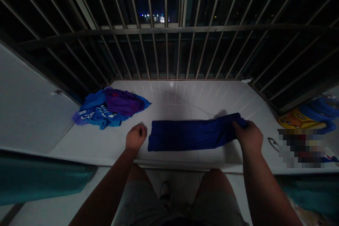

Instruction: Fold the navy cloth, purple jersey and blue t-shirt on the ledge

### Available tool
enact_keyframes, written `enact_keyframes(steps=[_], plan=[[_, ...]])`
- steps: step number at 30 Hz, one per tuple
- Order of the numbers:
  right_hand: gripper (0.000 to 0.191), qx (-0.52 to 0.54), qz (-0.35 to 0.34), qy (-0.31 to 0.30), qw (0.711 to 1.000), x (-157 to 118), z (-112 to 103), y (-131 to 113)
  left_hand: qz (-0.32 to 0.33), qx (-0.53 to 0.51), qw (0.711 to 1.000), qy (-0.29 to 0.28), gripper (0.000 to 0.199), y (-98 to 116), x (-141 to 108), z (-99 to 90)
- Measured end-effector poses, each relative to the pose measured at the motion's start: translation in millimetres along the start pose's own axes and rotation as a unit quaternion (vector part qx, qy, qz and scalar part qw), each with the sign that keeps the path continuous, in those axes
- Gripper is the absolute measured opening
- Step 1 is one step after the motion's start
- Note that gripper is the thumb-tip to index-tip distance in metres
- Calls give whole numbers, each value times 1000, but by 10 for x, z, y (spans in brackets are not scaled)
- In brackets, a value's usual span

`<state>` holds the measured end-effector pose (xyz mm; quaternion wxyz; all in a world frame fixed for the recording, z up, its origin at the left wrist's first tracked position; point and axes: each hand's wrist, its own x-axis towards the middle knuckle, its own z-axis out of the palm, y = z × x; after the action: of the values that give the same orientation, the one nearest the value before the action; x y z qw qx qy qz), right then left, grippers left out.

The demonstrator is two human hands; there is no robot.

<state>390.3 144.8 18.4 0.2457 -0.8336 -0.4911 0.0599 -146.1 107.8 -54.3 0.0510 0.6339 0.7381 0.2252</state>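
Note:
A dark blue garment (185,135), folded into a long flat strip, stretches across the white tiled ledge. Its right end is lifted a little, pinched between the thumb and fingers of my right hand (250,136). My left hand (136,137) is by the strip's left end, a small gap away from it. Its fingers are curled in loosely, and nothing shows in them. Farther left lies a crumpled heap of blue and purple clothes (111,107), some with white print.
Metal window bars (166,53) rise behind the ledge (169,99). At the right stand a yellow and blue container (304,116) and a blurred-out item (302,148). Teal curtains (42,178) hang at both sides. My legs are below the ledge's front edge.

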Motion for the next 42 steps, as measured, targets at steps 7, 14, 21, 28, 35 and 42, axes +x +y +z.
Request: enact_keyframes(steps=[7,14,21,28,35,42], plan=[[41,66,-234,7,970,-880,336,-1449,-1,23,1000,-9,27,-36,-2,26],[29,62,-422,-140,894,-2393,1618,-2370,-8,18,999,-25,23,-74,6,37],[54,99,-434,-154,882,-2955,1976,-2181,-23,0,999,-43,22,-117,13,41],[78,116,-517,-189,827,-2533,1459,-1903,-20,-40,999,-26,40,-109,-1,11],[74,-12,-528,-121,840,-1568,1073,-962,-6,-64,998,-5,49,-116,1,39],[62,5,-523,-104,846,-1698,1285,-494,-12,-70,997,7,53,-109,9,41]])
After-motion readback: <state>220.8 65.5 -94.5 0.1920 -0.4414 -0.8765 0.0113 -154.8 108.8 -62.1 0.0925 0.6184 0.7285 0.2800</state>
